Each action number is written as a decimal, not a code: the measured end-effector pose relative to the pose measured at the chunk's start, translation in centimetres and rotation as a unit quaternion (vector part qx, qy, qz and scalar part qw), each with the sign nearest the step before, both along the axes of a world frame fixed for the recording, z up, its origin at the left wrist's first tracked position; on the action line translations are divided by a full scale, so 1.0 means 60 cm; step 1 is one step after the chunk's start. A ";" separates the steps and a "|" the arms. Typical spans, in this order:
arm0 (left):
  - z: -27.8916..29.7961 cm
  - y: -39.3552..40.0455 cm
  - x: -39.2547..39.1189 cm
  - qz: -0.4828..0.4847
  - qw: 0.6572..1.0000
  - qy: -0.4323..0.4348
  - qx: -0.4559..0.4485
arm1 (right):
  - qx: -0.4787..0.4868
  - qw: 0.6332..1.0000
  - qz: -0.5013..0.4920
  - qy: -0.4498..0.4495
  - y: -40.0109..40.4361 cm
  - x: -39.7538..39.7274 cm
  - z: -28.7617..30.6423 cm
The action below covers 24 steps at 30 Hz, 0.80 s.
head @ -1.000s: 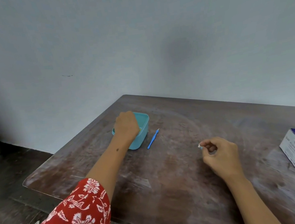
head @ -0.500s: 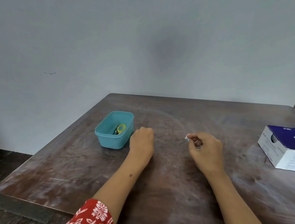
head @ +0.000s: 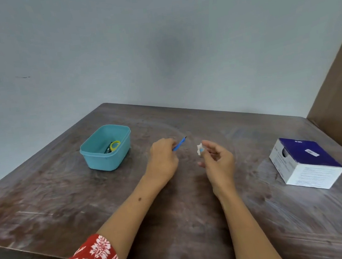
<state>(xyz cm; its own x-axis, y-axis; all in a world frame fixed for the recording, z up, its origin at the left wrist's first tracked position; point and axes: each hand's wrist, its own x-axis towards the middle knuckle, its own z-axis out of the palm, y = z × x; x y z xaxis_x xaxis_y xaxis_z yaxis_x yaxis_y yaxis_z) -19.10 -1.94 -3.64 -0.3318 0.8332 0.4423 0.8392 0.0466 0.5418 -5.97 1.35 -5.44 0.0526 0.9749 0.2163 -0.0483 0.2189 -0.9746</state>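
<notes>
The worn dark brown wooden bench carries everything. At its right side lies a white and navy cardboard box with a round hole in its left end; what it holds cannot be told. Far left stands an open teal plastic tub, lidless. In it lie a yellow ring-shaped handle and some dark metal parts, too small to name.

Between tub and box, both hands are raised just above the bench. The left hand has its fingers curled round the near end of a slim blue plastic pointed tool, whose dark tip aims far and right. The right hand pinches a small white scrap with a bluish patch between thumb and forefinger, its other fingers loosely spread.

Tool and scrap are near each other but apart, so the step looks like bringing the two together. The next move seems to call for a steady scrap and a careful, small advance of the tip toward it.
</notes>
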 end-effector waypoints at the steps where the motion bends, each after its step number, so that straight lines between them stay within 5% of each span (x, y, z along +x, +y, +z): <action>1: 0.000 0.003 0.015 -0.029 0.996 -0.077 0.038 | -0.039 0.996 0.018 0.072 0.001 0.001 0.004; 4: -0.009 0.009 0.048 -0.070 0.966 -0.232 0.093 | -0.106 0.969 0.054 0.215 -0.003 0.009 0.013; 8: -0.028 0.012 0.057 -0.105 0.920 -0.364 0.104 | -0.142 0.945 0.070 0.287 -0.002 0.017 0.019; 24: -0.036 0.007 0.059 -0.166 0.909 -0.373 0.079 | -0.120 0.957 0.113 0.239 -0.009 0.018 0.023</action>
